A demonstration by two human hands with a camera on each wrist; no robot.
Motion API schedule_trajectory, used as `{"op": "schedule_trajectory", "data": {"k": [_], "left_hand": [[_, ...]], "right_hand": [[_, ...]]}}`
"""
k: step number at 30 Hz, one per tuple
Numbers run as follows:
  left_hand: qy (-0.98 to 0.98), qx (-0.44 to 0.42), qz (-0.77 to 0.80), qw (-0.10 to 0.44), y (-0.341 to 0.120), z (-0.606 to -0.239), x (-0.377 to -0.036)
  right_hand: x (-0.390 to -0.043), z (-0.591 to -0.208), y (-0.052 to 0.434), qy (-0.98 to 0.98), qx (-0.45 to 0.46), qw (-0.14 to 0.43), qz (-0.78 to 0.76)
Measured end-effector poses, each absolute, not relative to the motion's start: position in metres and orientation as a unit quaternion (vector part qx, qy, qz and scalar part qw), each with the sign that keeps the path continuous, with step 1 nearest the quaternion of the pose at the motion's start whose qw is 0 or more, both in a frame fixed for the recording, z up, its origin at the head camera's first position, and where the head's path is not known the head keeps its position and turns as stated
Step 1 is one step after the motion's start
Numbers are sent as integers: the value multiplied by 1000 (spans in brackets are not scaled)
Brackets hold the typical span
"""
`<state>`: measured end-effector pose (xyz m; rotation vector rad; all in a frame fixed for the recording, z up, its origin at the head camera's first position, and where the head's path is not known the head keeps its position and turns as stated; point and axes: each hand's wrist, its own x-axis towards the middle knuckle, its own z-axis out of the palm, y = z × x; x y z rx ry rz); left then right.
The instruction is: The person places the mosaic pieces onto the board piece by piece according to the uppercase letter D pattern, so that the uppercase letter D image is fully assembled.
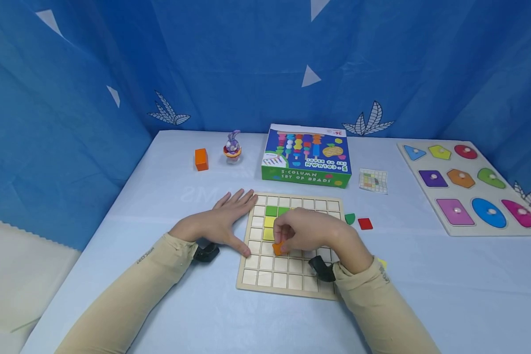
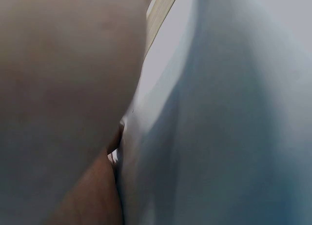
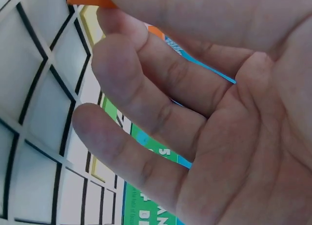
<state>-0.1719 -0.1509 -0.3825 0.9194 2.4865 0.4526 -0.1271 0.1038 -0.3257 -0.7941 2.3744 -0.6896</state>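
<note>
A: Where's the orange piece (image 1: 277, 249)?
B: Pinched in the right hand (image 1: 309, 229), at the board (image 1: 265, 281), just nearside of the yellow tiles (image 1: 269, 234). Long axis: can't tell, partly covered.
A: Left hand (image 1: 227, 220)?
B: Spread at the board's left edge, holding nothing; farther from the piece.
A: Obstructions?
B: Right hand hides mid-board. Green half-circle (image 1: 350, 219), red square (image 1: 365, 224) lie off the board's right side.

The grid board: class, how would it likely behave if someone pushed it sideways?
The grid board is probably stiff, since its edges look straight. It would likely slide rather than roll or tip, lying flat on the table.
</note>
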Motion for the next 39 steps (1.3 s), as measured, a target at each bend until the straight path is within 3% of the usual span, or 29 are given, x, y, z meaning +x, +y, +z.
{"op": "schedule_trajectory", "data": {"k": [9,29,39], "left_hand": [[903,333,158,222,-151,-383,-172],[901,339,153,223,-152,-381,-171],[903,335,151,223,-152,-381,-172]], "right_hand": [[-127,-333,96,864,-311,288,-270],[-118,-336,80,892,-300,248,-230],[-122,-329,91,887,-292,262,-244]]}}
